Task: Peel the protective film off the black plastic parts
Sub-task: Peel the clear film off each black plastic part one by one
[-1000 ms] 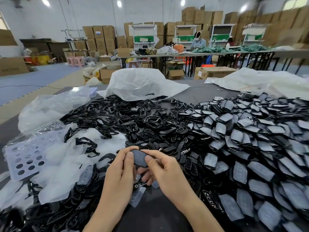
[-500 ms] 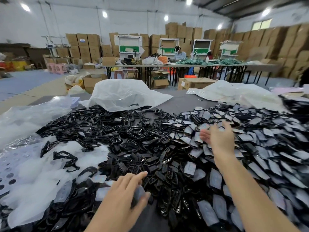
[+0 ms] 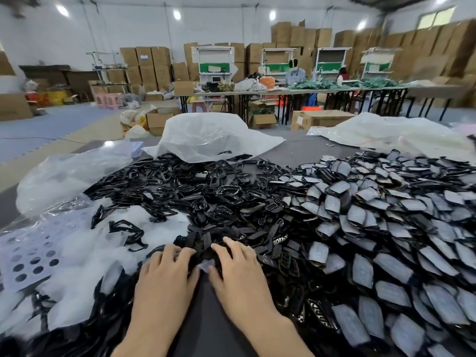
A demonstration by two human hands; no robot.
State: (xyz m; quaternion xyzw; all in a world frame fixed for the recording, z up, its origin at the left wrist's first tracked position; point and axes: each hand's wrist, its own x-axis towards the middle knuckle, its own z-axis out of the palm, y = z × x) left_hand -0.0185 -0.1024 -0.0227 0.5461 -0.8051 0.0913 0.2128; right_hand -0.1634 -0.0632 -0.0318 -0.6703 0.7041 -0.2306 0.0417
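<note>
A wide heap of black plastic parts with greyish protective film covers the right half of the dark table. Bare glossy black parts and frames are piled in the middle. My left hand and my right hand lie palm down side by side at the near edge of the middle pile, fingers fairly straight and resting on the parts. One small film-covered part lies between my two thumbs, touching them. Whether either thumb pinches it is hidden.
Whitish peeled film and a perforated sheet lie at the left with a few black frames on top. A white plastic bag, a clear bag and another bag lie behind the piles. Tables, cartons and seated persons stand far behind.
A second ago both hands held one part together. Then my right hand reached out over the film-covered heap and my left dropped. Now both lie together on the near middle pile.
</note>
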